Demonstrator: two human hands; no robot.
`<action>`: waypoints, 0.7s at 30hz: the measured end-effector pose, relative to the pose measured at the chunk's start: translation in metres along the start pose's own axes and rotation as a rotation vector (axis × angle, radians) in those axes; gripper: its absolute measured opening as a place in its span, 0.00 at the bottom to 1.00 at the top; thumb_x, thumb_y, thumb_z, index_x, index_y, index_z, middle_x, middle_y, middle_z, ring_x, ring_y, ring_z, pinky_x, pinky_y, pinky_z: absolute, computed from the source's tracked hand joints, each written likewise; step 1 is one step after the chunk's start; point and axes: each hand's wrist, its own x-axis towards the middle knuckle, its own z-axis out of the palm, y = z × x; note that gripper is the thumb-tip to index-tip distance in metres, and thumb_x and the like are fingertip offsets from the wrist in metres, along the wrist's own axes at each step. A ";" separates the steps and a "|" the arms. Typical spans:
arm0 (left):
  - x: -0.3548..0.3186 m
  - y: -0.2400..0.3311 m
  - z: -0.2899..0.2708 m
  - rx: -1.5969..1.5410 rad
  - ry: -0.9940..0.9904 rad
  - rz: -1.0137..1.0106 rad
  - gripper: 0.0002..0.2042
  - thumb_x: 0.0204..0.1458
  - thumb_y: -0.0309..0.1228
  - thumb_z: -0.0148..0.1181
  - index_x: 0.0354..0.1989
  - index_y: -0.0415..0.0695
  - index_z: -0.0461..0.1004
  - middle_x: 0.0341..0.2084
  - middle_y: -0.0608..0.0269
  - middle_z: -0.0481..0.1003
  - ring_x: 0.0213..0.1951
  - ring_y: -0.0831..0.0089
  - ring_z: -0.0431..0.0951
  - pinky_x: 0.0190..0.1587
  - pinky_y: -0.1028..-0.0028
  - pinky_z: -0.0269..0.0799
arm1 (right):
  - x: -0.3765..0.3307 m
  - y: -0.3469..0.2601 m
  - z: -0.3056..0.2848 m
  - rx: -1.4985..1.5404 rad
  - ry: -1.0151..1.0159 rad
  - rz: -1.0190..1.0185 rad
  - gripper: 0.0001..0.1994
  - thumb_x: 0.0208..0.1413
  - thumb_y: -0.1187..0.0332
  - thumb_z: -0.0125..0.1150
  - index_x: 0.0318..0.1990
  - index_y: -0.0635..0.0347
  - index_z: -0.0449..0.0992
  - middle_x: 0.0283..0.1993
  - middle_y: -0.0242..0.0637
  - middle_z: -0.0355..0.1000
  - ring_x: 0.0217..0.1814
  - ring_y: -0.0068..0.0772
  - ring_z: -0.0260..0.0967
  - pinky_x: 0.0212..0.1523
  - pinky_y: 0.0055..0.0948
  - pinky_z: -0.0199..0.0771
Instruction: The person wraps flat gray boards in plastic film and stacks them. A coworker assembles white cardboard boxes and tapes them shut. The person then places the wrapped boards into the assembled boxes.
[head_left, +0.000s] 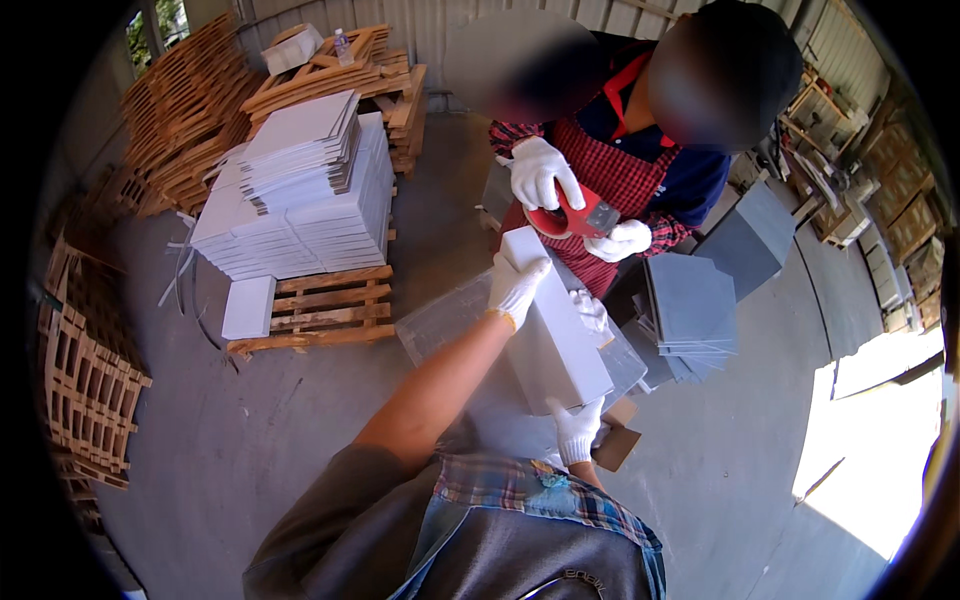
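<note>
My left hand, in a white glove, grips the far top end of a white stack of tiles standing tilted on edge. My right hand, also gloved, holds the stack's near lower corner. The stack rests on a grey sheet-covered surface. Opposite me a person in a red checked apron holds a red tape dispenser in both gloved hands, just beyond the stack. Another white glove shows at the stack's right side; I cannot tell whose it is.
A wooden pallet loaded with white tiles stands to the left. Empty pallets are heaped behind it and at the far left. Grey tiles are stacked at the right. A cardboard scrap lies near my right hand.
</note>
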 end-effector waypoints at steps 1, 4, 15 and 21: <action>-0.002 0.006 0.001 0.050 -0.004 -0.037 0.31 0.48 0.38 0.73 0.55 0.35 0.63 0.46 0.50 0.75 0.44 0.65 0.79 0.45 0.66 0.76 | 0.001 0.001 -0.001 -0.007 0.003 0.012 0.46 0.38 0.58 0.79 0.65 0.65 0.61 0.58 0.52 0.71 0.60 0.51 0.71 0.61 0.42 0.68; 0.006 -0.004 -0.003 0.085 0.021 -0.003 0.31 0.48 0.38 0.73 0.54 0.35 0.64 0.46 0.50 0.76 0.43 0.64 0.79 0.45 0.66 0.77 | -0.002 0.001 0.002 0.023 -0.016 -0.017 0.48 0.39 0.59 0.79 0.67 0.67 0.59 0.62 0.54 0.69 0.63 0.50 0.68 0.64 0.41 0.65; 0.015 -0.021 0.000 0.087 0.051 0.018 0.29 0.50 0.37 0.72 0.52 0.35 0.63 0.44 0.51 0.75 0.42 0.67 0.79 0.43 0.67 0.77 | 0.001 0.004 0.000 0.043 -0.050 -0.033 0.50 0.40 0.58 0.78 0.69 0.68 0.56 0.64 0.55 0.66 0.66 0.50 0.64 0.66 0.41 0.62; 0.008 -0.014 0.000 0.071 0.003 0.039 0.35 0.48 0.46 0.72 0.56 0.35 0.63 0.49 0.44 0.75 0.46 0.56 0.80 0.49 0.61 0.75 | 0.003 0.012 0.001 0.018 -0.026 -0.025 0.50 0.39 0.57 0.78 0.69 0.68 0.57 0.63 0.56 0.67 0.65 0.51 0.66 0.65 0.42 0.64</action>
